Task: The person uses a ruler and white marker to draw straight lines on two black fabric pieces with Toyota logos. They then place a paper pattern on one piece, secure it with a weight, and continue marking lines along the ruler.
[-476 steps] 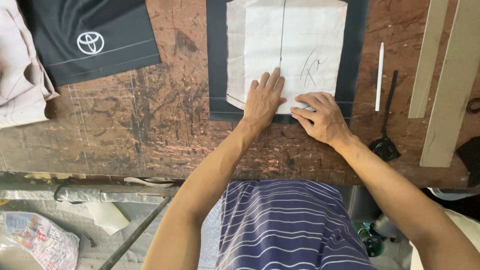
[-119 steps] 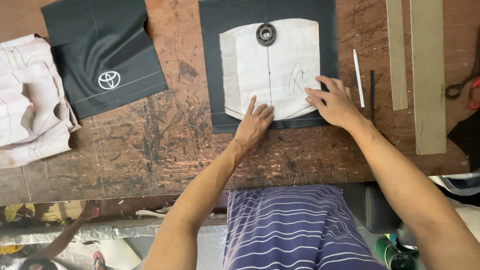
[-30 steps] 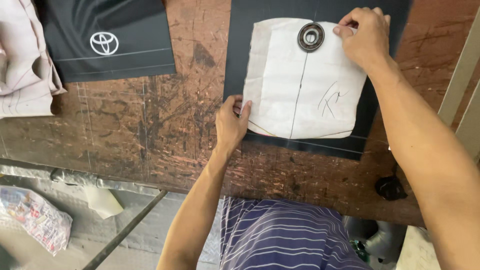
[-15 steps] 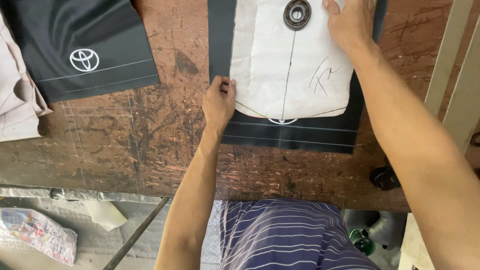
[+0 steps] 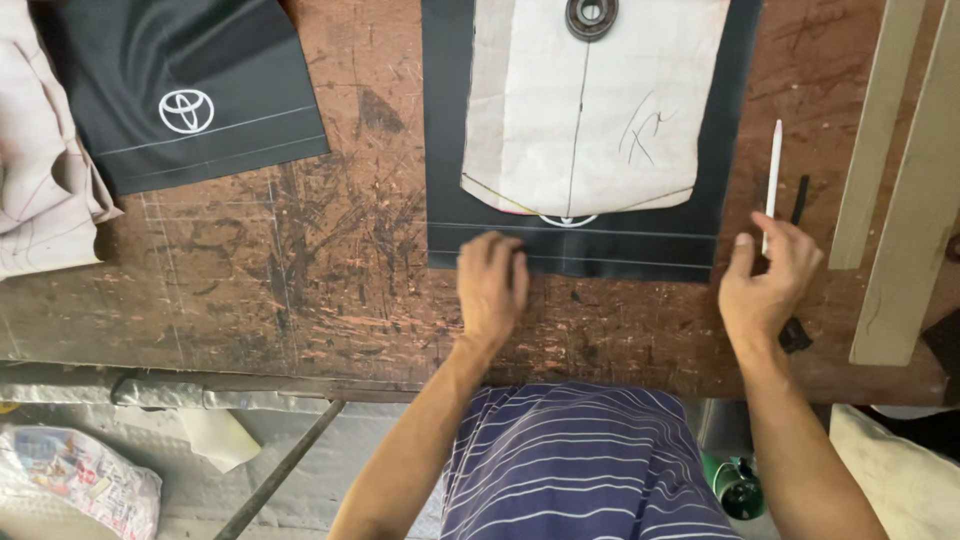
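Observation:
A black fabric piece (image 5: pixel 447 150) lies flat on the worn wooden table (image 5: pixel 300 290). On it sits a pale paper pattern (image 5: pixel 590 120), with a round metal weight (image 5: pixel 591 15) at the pattern's top edge. My left hand (image 5: pixel 492 288) rests palm down with its fingertips on the fabric's near edge, holding nothing. To the right of the fabric, my right hand (image 5: pixel 765 290) is at the near end of a white pencil (image 5: pixel 773 165). That end lies between thumb and fingers, and the pencil is still flat on the table.
A second black fabric piece with a white emblem (image 5: pixel 185 95) lies at the back left beside pale folded cloth (image 5: pixel 40 190). Wooden strips (image 5: pixel 885 140) run along the right side. A small dark tool (image 5: pixel 797 335) sits under my right hand. A printed bag (image 5: pixel 70 485) lies on the floor.
My right hand has left the top of the pattern and come down to the right, to the pencil. My left hand has slid from the fabric's left edge to its near edge.

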